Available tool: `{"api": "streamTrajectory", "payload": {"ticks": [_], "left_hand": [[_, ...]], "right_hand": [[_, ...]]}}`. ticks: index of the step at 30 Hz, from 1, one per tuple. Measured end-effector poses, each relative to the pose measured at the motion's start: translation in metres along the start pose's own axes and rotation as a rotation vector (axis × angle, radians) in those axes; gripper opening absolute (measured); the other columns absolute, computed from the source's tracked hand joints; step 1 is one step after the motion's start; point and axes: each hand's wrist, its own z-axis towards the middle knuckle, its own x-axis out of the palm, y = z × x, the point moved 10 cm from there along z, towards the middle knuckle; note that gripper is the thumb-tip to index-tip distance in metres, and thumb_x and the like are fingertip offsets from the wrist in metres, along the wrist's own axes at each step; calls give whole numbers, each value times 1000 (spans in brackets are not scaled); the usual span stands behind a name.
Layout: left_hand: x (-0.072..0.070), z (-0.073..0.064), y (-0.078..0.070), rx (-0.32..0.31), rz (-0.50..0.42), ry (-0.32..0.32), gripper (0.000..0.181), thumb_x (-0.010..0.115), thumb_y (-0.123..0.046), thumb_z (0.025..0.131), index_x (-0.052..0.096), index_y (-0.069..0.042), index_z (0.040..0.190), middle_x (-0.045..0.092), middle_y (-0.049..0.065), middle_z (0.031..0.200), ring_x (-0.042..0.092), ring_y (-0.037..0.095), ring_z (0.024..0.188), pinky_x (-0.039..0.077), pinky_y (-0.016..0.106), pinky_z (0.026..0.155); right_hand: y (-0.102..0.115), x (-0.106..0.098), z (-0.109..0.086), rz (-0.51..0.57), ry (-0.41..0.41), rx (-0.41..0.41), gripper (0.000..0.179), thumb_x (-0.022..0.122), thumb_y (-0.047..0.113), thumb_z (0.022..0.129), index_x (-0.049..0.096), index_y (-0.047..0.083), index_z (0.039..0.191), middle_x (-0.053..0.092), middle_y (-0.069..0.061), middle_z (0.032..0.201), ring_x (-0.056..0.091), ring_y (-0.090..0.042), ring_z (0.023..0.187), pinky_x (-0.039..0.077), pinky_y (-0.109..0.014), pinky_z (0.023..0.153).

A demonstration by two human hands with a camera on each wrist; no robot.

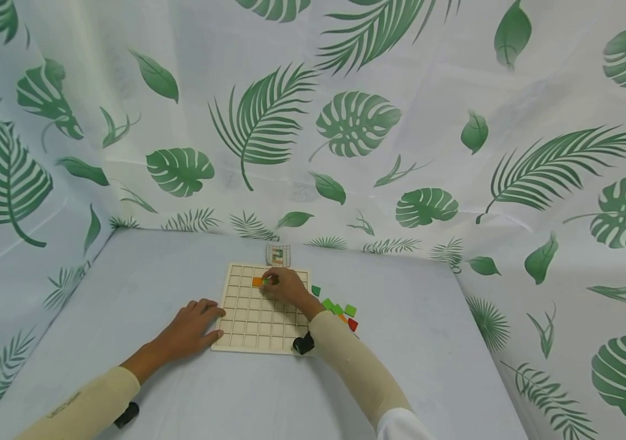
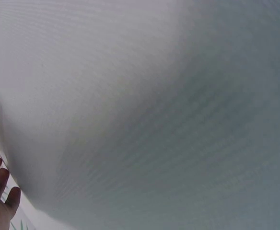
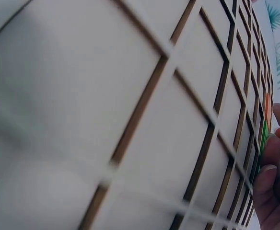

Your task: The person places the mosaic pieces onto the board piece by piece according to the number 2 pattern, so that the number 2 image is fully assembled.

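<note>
A cream grid board (image 1: 247, 336) lies on the white table. My right hand (image 1: 285, 286) is over its upper part, fingers curled, and pinches a small green tile (image 1: 265, 282) at the grid. Just left of those fingertips an orange tile (image 1: 257, 282) lies in a cell. In the right wrist view the green tile (image 3: 263, 136) shows beside the fingers, with the orange tile (image 3: 268, 105) beyond. My left hand (image 1: 189, 330) rests at the board's left edge with its fingers spread; its fingertips (image 2: 0, 178) show in the left wrist view's corner.
Several loose tiles lie right of the board: green ones (image 1: 350, 310), a red one (image 1: 353, 324), a partly hidden orange one (image 1: 343, 318) and a dark green one (image 1: 315, 290). A patterned card (image 1: 278, 255) lies behind the board. A leaf-printed curtain (image 1: 357, 183) encloses the table.
</note>
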Motion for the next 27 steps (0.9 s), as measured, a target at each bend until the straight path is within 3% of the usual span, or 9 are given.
{"api": "streamTrajectory", "payload": {"ticks": [7,12,21,27], "left_hand": [[-3,-1,-2,11,-1,-24,41,73,-31,91,64,-14,127,58,13,129,54,32,115,46,52,91],[-5,-2,-3,20,3,-35,41,73,-32,91,64,-13,127,58,13,129,54,33,114,47,52,90],[-4,-3,-3,29,6,-34,42,73,-33,91,64,-15,127,57,13,130,55,32,114,47,52,89],[-6,-3,-5,34,4,-45,41,74,-32,91,64,-15,127,58,13,129,55,33,114,47,52,89]], "right_hand": [[-13,-19,-14,15,-31,0,27,69,22,96,70,9,120,70,-6,101,64,-16,83,51,-33,75],[-30,-34,-26,38,-41,31,25,65,23,98,71,11,119,69,-6,101,61,-17,88,51,-34,78],[-71,-54,-56,68,-32,117,24,61,24,100,70,13,119,67,-2,106,58,-16,77,50,-31,67],[-96,-77,-78,26,-76,158,22,63,21,98,70,15,118,68,-3,113,62,-19,102,52,-41,91]]}}
